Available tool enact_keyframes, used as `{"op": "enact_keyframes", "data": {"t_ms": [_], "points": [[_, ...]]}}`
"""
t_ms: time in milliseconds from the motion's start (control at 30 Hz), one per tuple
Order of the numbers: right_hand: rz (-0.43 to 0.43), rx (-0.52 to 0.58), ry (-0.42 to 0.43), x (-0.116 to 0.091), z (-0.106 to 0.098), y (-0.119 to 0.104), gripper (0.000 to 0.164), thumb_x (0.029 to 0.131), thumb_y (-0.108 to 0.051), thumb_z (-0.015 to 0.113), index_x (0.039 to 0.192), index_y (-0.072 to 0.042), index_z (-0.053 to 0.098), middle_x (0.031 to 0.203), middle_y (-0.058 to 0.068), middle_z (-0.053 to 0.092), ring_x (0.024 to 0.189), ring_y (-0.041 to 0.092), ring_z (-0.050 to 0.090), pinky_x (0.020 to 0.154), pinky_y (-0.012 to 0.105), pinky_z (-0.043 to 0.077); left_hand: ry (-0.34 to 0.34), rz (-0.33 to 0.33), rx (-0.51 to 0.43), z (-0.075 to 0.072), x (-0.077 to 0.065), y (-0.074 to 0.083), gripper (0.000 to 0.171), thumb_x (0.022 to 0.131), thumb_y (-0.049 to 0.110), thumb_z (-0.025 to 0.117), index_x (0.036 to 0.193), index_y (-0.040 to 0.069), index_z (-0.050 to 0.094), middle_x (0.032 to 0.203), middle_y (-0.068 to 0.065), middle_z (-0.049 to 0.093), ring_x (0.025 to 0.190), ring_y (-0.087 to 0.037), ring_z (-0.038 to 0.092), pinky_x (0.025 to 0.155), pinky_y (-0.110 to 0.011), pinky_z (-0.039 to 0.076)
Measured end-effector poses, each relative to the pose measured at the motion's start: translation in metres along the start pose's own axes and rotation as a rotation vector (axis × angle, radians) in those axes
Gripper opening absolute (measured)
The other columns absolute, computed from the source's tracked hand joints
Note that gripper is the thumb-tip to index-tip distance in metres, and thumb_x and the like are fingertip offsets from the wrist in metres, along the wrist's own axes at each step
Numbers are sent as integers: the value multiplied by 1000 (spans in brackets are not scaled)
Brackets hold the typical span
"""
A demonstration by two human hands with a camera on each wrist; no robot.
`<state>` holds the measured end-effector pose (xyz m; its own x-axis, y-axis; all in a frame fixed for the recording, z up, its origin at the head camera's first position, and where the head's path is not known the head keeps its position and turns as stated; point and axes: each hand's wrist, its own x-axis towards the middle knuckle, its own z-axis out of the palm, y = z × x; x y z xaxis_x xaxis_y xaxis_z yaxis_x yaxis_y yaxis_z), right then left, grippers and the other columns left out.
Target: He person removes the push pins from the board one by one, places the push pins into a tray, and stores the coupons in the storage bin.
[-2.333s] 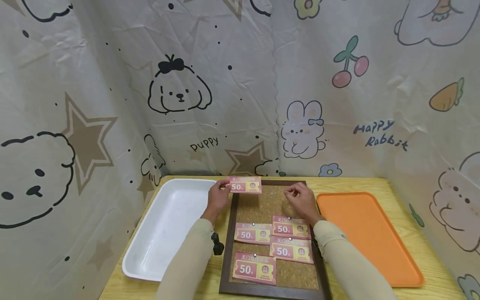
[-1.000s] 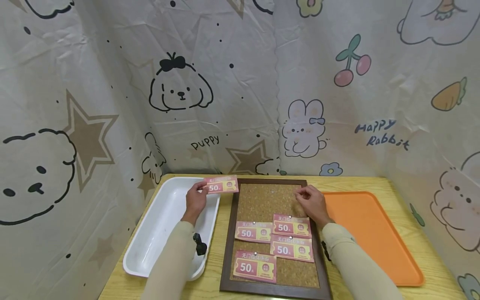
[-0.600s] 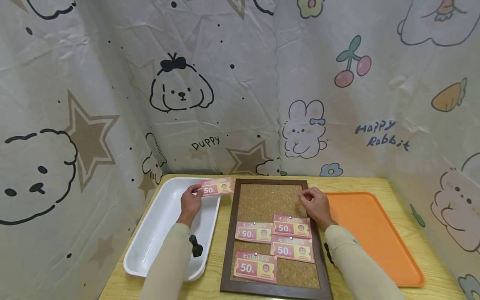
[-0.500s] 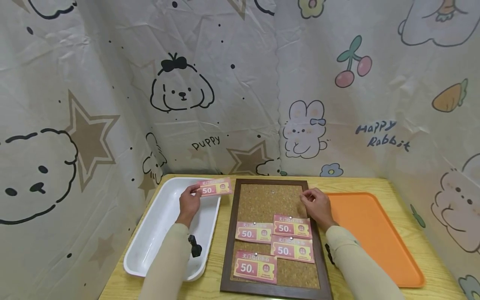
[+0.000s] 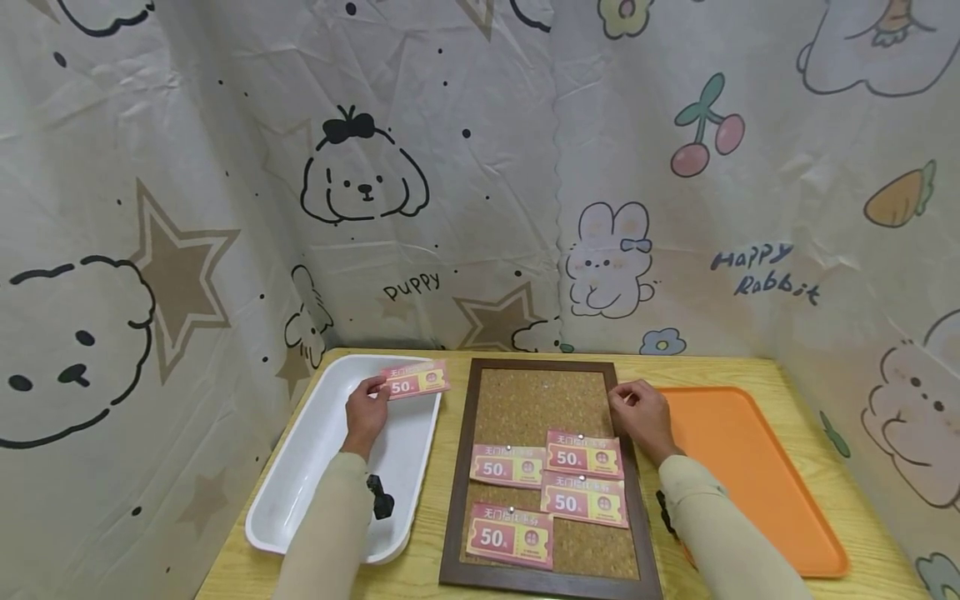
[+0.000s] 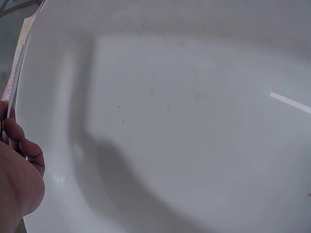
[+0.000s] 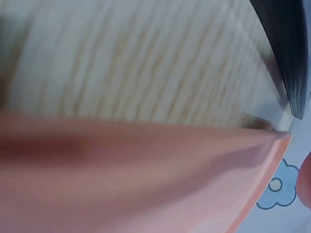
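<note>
My left hand [image 5: 366,417] pinches a pink and yellow coupon [image 5: 414,380] marked 50 by its left end, over the far part of the white tub [image 5: 330,467]. In the left wrist view the coupon [image 6: 18,58] appears nearly edge-on between the fingers. My right hand [image 5: 643,417] is at the right frame edge of the corkboard [image 5: 525,408], thumb and forefinger brought together; I cannot tell whether something tiny sits between them. Several similar coupons [image 5: 510,535] are fixed to the lower half of the board, each with a small pin [image 5: 512,509] at its top.
An orange tray [image 5: 750,475] lies right of the board, partly under the right forearm. A small shiny spot [image 5: 546,386] shows on the bare upper cork. Wooden table [image 5: 431,500] shows between tub and board. A printed curtain [image 5: 480,167] closes off the back and sides.
My left hand has carried the coupon left, from above the board's upper left corner to over the tub. My right hand has drifted right, from the upper cork to the frame edge.
</note>
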<state>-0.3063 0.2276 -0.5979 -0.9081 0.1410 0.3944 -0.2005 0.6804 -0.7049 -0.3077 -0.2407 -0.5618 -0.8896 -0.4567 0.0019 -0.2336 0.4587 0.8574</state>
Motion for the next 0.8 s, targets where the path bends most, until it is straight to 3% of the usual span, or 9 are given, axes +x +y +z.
{"op": "enact_keyframes", "data": {"t_ms": [800], "points": [[57,-45,-18,1,-18,16,16,90,-27,64,89,-12,70,89,3,64,75,17,53,68,30,43,34,-77,7,-13,2,-26,33,97,17,53,127,5,59,118,-17,58,103,-27,55,83,-34,45]]}}
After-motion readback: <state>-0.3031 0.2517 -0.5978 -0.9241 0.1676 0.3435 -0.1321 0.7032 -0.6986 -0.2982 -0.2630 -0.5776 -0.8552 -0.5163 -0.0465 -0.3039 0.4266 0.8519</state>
